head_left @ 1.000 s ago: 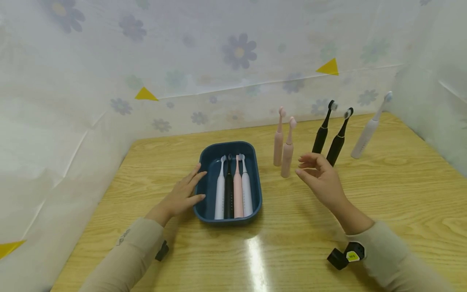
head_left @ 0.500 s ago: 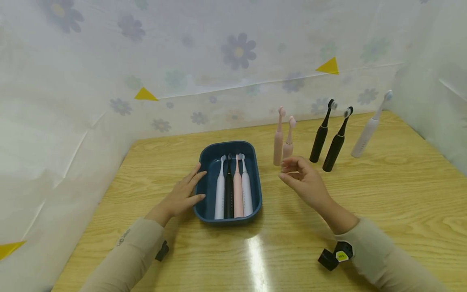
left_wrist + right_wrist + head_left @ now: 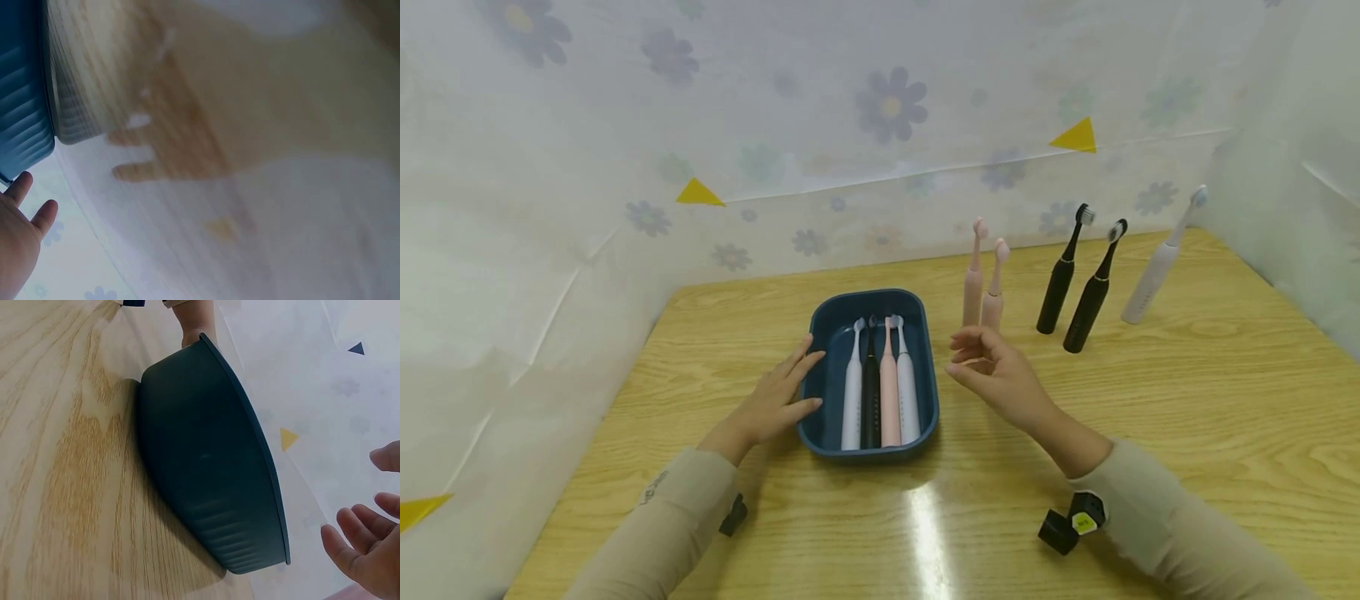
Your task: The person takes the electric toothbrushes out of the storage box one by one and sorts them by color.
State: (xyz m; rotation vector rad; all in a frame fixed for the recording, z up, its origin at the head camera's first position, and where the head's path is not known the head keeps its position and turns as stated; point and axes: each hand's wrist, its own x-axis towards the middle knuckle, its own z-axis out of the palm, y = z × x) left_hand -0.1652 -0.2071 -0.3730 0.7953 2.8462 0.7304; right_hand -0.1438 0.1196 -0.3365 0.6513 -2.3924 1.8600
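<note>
A dark blue bin (image 3: pixel 934 392) stands on the table, and my left hand (image 3: pixel 767 404) rests its straight fingers on its left rim. Inside lie electric toothbrushes side by side: a white one (image 3: pixel 852 400), a black one (image 3: pixel 870 404), a pink one (image 3: pixel 889 400) and another white one (image 3: pixel 907 396). Right of the bin hovers my right hand (image 3: pixel 1000 379), fingers loosely bent, nothing between them. It partly covers two upright pink toothbrushes (image 3: pixel 992 308) behind it. In the right wrist view, a gap separates the right fingertips (image 3: pixel 337 547) from the bin.
Two black toothbrushes (image 3: pixel 1086 315) stand upright farther right, with a white toothbrush (image 3: pixel 1152 279) beyond them near the table's back right corner. A flower-patterned sheet (image 3: pixel 820 100) hangs behind the wood-grain table (image 3: pixel 1210 417).
My right hand has moved left, from before the black toothbrushes, past the pink ones, toward the bin. It carries nothing. The left hand and the bin have stayed put.
</note>
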